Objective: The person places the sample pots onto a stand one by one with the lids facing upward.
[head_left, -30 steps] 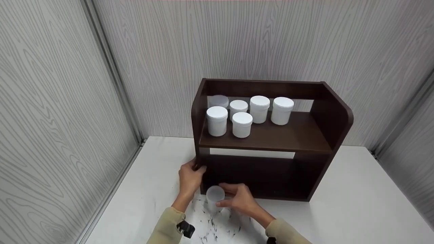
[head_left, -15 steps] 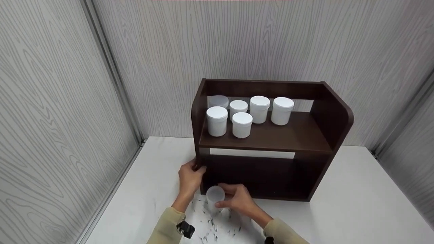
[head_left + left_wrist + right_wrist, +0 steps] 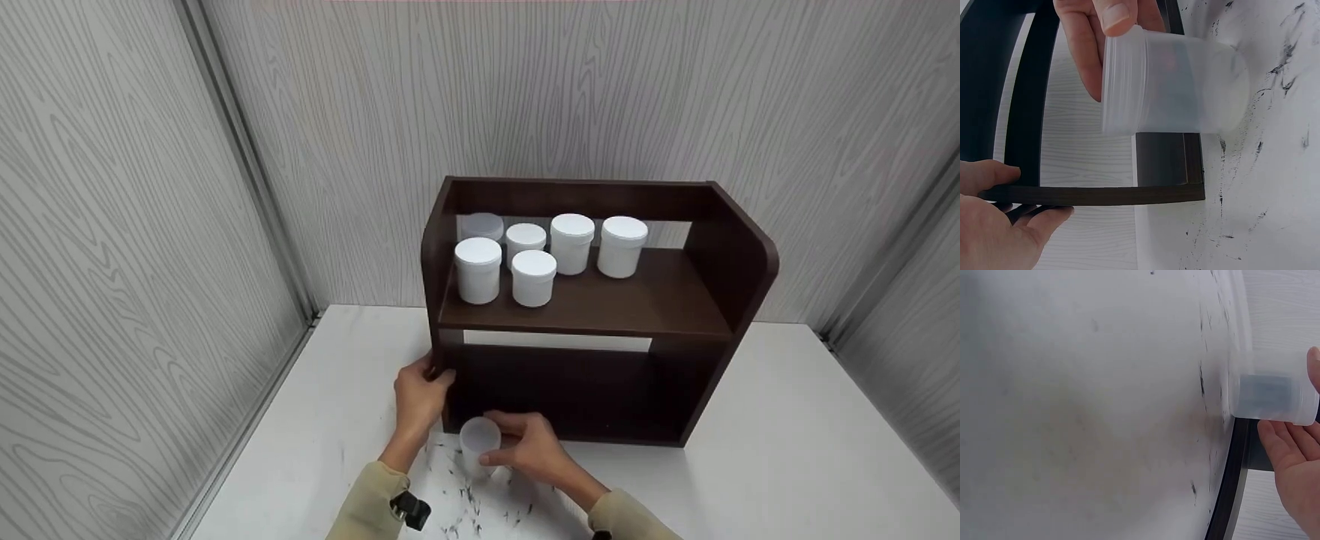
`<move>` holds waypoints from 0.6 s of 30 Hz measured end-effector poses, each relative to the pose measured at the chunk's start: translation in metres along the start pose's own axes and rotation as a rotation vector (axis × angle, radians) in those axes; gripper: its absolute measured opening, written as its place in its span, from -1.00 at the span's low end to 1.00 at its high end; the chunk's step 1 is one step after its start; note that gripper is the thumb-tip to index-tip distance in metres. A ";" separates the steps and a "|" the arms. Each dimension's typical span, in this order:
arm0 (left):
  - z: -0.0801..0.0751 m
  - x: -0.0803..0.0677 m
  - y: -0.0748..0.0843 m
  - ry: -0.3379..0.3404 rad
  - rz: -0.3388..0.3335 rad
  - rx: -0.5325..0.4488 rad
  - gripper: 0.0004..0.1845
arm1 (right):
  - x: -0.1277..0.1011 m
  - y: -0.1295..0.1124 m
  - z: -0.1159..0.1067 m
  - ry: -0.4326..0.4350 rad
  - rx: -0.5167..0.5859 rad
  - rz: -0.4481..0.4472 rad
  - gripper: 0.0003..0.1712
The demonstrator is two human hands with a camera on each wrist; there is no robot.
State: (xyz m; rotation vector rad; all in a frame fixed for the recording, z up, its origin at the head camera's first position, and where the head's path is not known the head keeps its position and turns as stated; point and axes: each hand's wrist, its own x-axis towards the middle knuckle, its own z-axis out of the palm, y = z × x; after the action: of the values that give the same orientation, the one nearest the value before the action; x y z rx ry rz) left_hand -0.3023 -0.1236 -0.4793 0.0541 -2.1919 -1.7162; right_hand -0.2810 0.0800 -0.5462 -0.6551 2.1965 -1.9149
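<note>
Two hands at the foot of a dark shelf unit

A dark brown shelf unit (image 3: 600, 315) stands on a white table (image 3: 787, 465) against grey wood-grain walls (image 3: 112, 225). On its upper board stand five white lidded jars (image 3: 534, 277) and, at the back left, one translucent cup (image 3: 482, 226). The left hand (image 3: 418, 394) grips the front edge of the unit's left side panel, low down. Just beside it, the right hand (image 3: 529, 446) holds a translucent, open-topped plastic cup (image 3: 479, 444) upright at the unit's front left corner, thumb on the near side and fingers behind. Black scuff marks (image 3: 472, 502) speckle the table under the hands. Both sleeves are tan.
</note>
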 end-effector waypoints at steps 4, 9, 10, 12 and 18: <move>-0.001 0.001 0.000 0.007 0.007 0.005 -0.50 | 0.000 -0.001 -0.002 -0.005 -0.011 -0.007 -0.15; -0.001 0.002 0.000 0.010 0.004 -0.001 -0.51 | 0.001 0.000 -0.003 -0.017 -0.021 -0.019 -0.13; -0.001 0.002 0.000 0.009 0.003 -0.002 -0.51 | 0.001 0.000 -0.003 -0.019 -0.023 -0.020 -0.13; -0.001 0.001 0.000 0.008 -0.001 -0.002 -0.50 | 0.001 0.001 -0.002 -0.020 -0.024 -0.018 -0.13; 0.000 0.000 -0.001 -0.009 -0.007 -0.007 -0.47 | 0.000 0.004 0.000 -0.016 -0.023 -0.008 -0.15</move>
State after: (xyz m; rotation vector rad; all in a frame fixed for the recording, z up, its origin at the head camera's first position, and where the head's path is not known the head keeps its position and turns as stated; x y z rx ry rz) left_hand -0.3026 -0.1237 -0.4806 0.0524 -2.1942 -1.7306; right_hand -0.2823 0.0801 -0.5501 -0.6820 2.2129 -1.8841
